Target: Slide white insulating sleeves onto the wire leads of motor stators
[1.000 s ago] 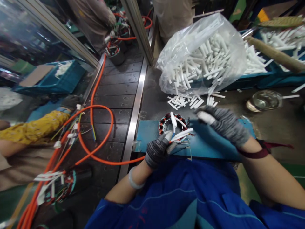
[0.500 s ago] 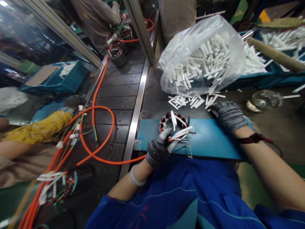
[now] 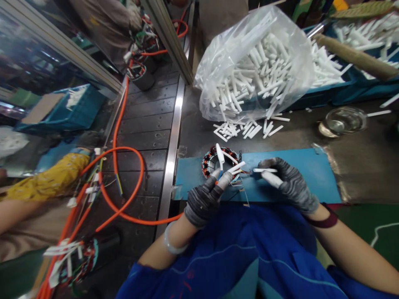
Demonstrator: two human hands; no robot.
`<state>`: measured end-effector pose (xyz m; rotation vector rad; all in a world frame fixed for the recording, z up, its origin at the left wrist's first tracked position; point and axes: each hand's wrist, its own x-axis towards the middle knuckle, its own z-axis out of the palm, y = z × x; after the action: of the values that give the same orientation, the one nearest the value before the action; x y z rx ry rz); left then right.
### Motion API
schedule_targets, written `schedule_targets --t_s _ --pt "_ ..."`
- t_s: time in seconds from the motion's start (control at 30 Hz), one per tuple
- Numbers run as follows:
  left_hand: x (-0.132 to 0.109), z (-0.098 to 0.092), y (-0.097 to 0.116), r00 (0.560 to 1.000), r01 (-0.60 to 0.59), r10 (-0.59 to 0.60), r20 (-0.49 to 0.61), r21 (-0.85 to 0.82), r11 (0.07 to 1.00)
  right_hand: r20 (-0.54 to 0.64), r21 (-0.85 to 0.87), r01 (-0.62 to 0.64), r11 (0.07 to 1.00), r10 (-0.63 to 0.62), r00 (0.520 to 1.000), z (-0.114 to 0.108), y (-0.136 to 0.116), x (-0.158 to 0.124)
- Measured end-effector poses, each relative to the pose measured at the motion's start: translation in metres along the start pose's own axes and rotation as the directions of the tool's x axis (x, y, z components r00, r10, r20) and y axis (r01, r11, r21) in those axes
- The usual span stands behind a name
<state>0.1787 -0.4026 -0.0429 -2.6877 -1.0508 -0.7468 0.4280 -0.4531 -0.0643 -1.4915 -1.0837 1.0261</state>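
Note:
A small motor stator (image 3: 215,160) with copper windings sits on a blue board (image 3: 299,166) in front of me. My left hand (image 3: 204,199), in a grey glove, pinches its thin wire leads (image 3: 232,171), some of them covered in white sleeves. My right hand (image 3: 288,182), also gloved, pinches a white sleeve tube (image 3: 264,170) and holds it level just right of the leads. Loose white sleeve tubes (image 3: 246,129) lie beyond the board.
A clear plastic bag (image 3: 255,66) full of white tubes rests behind the loose ones, with blue bins (image 3: 346,89) of more tubes to its right. A glass dish (image 3: 343,121) sits at right. An orange cable (image 3: 127,187) loops over the dark conveyor at left, where another person's yellow sleeve (image 3: 43,182) shows.
My right hand reached out to the loose tubes, then came back to the stator leads with a white tube in its fingers. The left hand kept its grip on the leads.

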Motion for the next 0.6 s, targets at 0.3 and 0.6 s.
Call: schedule_targets --t_s 0.3,0.6 --pt "0.003 -0.004 -0.005 0.997 0.023 -0.015 0.072 -0.119 0.993 0.068 0.24 -0.159 0.958 0.147 0.987 0.012 0.001 0.002" --pt "0.015 -0.009 -0.014 0.982 0.058 -0.001 0.188 -0.3 0.952 0.069 -0.535 0.363 0.763 -0.389 0.919 0.034 -0.011 0.003"
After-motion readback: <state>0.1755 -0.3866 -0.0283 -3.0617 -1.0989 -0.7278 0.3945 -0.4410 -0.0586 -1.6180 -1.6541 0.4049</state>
